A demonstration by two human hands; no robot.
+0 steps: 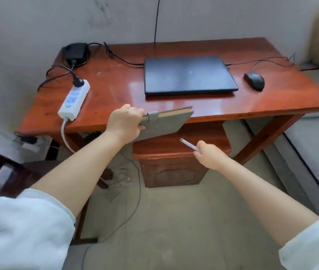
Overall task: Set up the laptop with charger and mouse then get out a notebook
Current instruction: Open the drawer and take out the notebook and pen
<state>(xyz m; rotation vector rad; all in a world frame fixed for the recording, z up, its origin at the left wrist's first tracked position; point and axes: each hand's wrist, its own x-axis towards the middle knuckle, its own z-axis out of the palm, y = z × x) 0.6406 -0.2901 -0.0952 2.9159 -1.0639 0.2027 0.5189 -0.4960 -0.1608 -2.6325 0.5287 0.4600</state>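
White sleeves (18, 228) frame both hands: the left hand (124, 123) grips the notebook (166, 121) overhanging the surface (115, 90) edge, where it could tip; the right hand (208, 154) pinches a pen (188, 144) below, which could slip.

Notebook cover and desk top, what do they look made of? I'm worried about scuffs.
The notebook cover looks like matte grey fabric or faux leather with a strap; hard to tell which. The desk top looks like reddish varnished wood: visible grain and glossy reflections.
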